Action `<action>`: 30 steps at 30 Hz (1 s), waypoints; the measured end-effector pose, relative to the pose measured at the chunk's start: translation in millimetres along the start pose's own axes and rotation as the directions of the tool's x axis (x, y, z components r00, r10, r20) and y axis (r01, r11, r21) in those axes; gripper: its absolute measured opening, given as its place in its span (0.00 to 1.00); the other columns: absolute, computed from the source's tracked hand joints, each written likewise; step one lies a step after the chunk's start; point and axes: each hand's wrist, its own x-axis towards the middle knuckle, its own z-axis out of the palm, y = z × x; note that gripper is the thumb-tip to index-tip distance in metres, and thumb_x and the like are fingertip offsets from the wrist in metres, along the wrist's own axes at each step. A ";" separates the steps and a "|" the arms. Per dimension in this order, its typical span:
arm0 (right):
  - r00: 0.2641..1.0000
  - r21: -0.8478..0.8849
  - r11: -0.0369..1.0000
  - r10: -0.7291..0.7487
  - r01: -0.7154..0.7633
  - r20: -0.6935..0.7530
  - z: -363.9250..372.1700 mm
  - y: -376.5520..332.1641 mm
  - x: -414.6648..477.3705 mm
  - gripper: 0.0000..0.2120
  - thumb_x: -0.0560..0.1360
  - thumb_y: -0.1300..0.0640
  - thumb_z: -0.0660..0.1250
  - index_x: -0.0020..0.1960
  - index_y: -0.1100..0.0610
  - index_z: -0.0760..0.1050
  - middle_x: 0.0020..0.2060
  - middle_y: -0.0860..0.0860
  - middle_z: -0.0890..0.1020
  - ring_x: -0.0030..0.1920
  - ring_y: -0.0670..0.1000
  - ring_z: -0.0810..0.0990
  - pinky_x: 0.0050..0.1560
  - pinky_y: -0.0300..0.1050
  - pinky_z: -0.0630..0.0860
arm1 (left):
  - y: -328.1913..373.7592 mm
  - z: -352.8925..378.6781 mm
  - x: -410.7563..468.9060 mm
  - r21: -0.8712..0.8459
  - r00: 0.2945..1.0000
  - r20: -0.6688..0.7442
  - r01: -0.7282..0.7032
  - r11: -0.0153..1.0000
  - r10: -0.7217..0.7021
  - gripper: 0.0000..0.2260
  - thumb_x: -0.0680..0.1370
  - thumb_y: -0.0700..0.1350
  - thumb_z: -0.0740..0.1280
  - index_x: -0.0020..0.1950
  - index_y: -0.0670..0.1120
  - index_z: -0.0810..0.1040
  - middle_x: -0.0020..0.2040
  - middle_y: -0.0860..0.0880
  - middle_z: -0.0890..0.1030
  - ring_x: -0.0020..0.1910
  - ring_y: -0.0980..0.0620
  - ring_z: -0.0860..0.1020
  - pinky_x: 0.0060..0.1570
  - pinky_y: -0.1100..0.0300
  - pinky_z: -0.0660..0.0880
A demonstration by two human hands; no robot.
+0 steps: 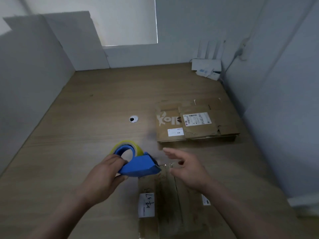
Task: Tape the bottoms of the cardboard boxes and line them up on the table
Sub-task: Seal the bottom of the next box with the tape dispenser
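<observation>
Now the left hand (107,171) grips the blue tape holder (139,167), the right hand (188,168) is spread open — both above the near box (167,206) on the surface (86,118). It looks light, bendy — hold its edges.

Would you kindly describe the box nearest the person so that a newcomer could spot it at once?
Start at the wooden table and go to its near edge. The box lies there, just beneath the blue tape dispenser. Unlike the flat boxes farther back with printed labels, its white label carries black handwriting.
</observation>
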 end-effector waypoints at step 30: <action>0.994 0.197 0.980 0.059 -0.040 -0.093 -39.3 -11.4 -2.4 0.06 0.79 0.61 0.65 0.44 0.58 0.77 0.36 0.52 0.81 0.35 0.47 0.80 0.38 0.40 0.79 | 29.7 -44.3 46.5 -0.453 0.958 0.268 0.222 0.863 -0.105 0.24 0.65 0.73 0.67 0.38 0.52 0.77 0.29 0.56 0.73 0.29 0.58 0.71 0.30 0.67 0.65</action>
